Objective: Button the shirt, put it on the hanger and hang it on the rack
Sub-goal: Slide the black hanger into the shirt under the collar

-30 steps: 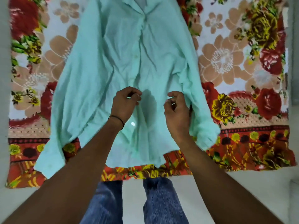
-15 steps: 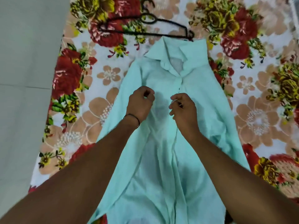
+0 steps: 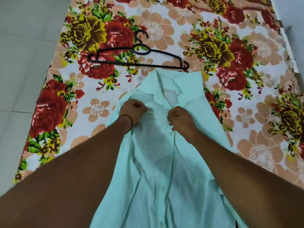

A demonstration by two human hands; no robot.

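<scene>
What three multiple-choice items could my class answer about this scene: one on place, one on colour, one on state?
1. Where does the hanger lie?
A. Inside the shirt
B. On the flowered cloth, beyond the collar
C. On the floor

2. What colour is the shirt?
A. Mint green
B. Red
C. Black

3. What are the left hand and right hand doing?
A. Resting flat
B. Gripping the shirt front
C. Lifting the hanger

Answers: 1 B, the hanger lies bare on the cloth above the collar; 2 A, the fabric is pale green; 3 B, both hands' fingers curl into the fabric below the collar.
</scene>
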